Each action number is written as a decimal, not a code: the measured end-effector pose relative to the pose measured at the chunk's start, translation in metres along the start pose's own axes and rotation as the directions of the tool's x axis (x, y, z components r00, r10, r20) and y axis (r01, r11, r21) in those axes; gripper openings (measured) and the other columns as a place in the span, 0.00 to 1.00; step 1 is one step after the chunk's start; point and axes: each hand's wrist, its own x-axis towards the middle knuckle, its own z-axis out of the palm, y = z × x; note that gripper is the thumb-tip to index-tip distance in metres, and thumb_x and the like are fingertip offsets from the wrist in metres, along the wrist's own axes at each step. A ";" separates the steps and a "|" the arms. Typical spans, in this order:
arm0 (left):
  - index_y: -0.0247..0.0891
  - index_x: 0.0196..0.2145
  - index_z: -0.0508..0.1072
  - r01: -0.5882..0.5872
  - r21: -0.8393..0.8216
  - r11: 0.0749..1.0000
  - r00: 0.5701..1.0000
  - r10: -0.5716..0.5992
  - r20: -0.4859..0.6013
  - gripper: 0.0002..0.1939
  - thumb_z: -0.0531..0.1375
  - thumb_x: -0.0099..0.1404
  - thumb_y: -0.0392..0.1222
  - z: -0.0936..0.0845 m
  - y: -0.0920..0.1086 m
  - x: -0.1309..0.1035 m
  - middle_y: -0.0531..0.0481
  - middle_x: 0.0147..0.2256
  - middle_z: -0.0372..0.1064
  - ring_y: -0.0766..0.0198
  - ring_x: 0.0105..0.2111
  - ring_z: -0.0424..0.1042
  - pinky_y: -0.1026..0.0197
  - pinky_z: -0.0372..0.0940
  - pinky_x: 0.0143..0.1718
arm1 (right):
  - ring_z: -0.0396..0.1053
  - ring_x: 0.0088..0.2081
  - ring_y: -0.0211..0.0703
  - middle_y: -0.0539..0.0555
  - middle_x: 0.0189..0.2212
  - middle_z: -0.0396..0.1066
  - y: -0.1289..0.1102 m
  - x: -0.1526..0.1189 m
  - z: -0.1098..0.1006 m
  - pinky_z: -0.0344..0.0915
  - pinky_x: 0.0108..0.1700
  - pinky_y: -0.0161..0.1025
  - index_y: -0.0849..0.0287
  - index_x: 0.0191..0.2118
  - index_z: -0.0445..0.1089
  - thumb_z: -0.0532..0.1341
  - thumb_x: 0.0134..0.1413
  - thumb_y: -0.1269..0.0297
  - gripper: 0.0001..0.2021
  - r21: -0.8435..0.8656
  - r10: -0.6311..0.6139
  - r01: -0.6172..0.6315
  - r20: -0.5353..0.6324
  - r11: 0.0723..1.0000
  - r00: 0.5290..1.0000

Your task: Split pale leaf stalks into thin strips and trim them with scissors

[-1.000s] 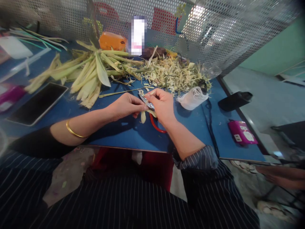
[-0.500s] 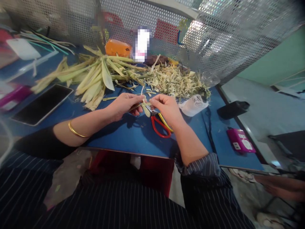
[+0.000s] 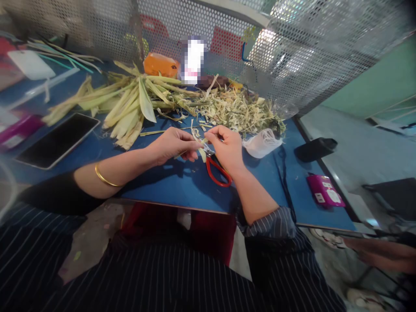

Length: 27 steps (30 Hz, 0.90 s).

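Observation:
Above the front middle of the blue table, my left hand (image 3: 178, 145) pinches a small pale-green strip of corn husk (image 3: 203, 154) between thumb and fingers. Close on its right, my right hand (image 3: 226, 146) is also closed, its thumb and forefinger pinching the upper end of the same piece. Thin curled shreds of husk (image 3: 194, 130) stick up beyond the fingertips. Beneath my right hand lie scissors (image 3: 218, 177) with red handles, partly hidden by the hand. Behind my hands spread a bundle of long husks (image 3: 130, 108) and a heap of shredded husk (image 3: 240, 110).
On the blue table (image 3: 182, 190) a dark phone (image 3: 58, 141) lies at left. To the right are a white plastic roll (image 3: 263, 143), a black cylinder (image 3: 316, 149) and a purple packet (image 3: 325, 190). A perforated metal screen (image 3: 227, 26) and an orange packet (image 3: 161, 65) stand behind. Another person's leg (image 3: 378, 253) shows at right.
My left hand has shifted slightly right, its fingertips closer to my right hand. The right hand has turned a little and now covers the scissors' yellow handle almost wholly.

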 end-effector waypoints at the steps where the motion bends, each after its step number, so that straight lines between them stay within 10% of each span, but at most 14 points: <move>1: 0.33 0.24 0.76 0.005 -0.010 1.000 1.000 -0.005 0.015 0.14 0.65 0.57 0.49 0.001 -0.001 0.000 0.47 0.23 0.75 0.68 0.21 0.71 0.67 0.65 0.24 | 0.68 0.31 0.37 0.49 0.28 0.74 0.000 0.001 0.000 0.62 0.37 0.37 0.57 0.29 0.74 0.61 0.54 0.62 0.07 0.029 0.000 -0.001 0.036 1.000 0.999; 8: 0.33 0.21 0.76 0.042 0.078 0.996 0.993 -0.050 0.111 0.15 0.62 0.60 0.46 0.007 -0.008 0.000 0.44 0.21 0.74 0.66 0.20 0.72 0.65 0.66 0.25 | 0.67 0.29 0.37 0.48 0.25 0.72 -0.001 -0.002 0.007 0.63 0.36 0.37 0.59 0.27 0.73 0.65 0.48 0.63 0.06 0.248 0.135 -0.192 0.230 0.950 0.964; 20: 0.34 0.28 0.78 0.093 -0.102 0.990 0.993 -0.085 0.076 0.10 0.64 0.58 0.45 0.010 -0.011 0.002 0.43 0.25 0.77 0.62 0.24 0.76 0.61 0.70 0.31 | 0.69 0.42 0.44 0.52 0.35 0.72 -0.009 -0.006 0.006 0.61 0.48 0.45 0.55 0.31 0.70 0.60 0.57 0.63 0.06 -0.179 -0.245 0.233 -0.048 0.956 0.968; 24: 0.34 0.35 0.78 0.004 -0.302 0.953 0.999 -0.018 -0.043 0.11 0.67 0.56 0.43 0.004 -0.007 0.006 0.43 0.33 0.78 0.62 0.34 0.77 0.60 0.70 0.40 | 0.68 0.44 0.47 0.55 0.37 0.71 -0.021 -0.010 -0.009 0.60 0.51 0.48 0.55 0.34 0.72 0.56 0.61 0.59 0.10 -0.268 -0.300 0.234 -0.243 0.935 0.922; 27: 0.34 0.36 0.78 -0.090 -0.345 0.934 0.993 0.056 -0.108 0.11 0.68 0.55 0.39 0.000 -0.005 0.009 0.45 0.37 0.78 0.64 0.36 0.76 0.61 0.68 0.44 | 0.68 0.34 0.42 0.53 0.29 0.70 -0.024 -0.016 -0.004 0.63 0.42 0.43 0.56 0.28 0.71 0.57 0.60 0.57 0.13 -0.203 -0.212 0.175 -0.175 0.963 0.962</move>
